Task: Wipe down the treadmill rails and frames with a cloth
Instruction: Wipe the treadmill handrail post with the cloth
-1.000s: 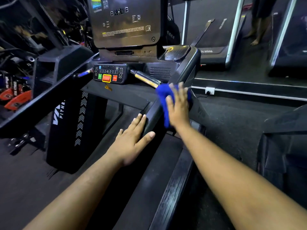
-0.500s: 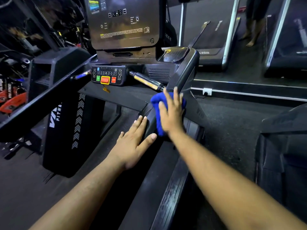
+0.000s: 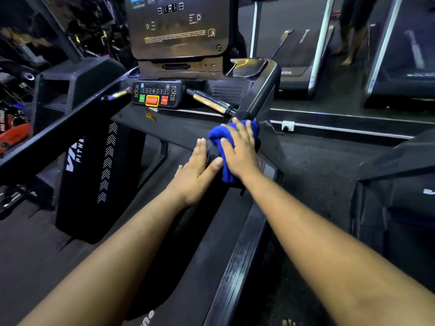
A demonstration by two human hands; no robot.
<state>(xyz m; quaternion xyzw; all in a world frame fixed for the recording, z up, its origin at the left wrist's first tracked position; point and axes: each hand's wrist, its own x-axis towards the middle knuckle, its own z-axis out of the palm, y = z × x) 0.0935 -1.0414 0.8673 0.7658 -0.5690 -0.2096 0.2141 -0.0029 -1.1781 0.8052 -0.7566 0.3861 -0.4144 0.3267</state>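
The left hand lay flat, fingers straight and together, its grip spread on the treadmill's right rail low on the slope. Just beside it, the right hand pressed the blue cloth against the rail with straight fingers. Since the earlier frame, both hands sat closer together, thumb near cloth.
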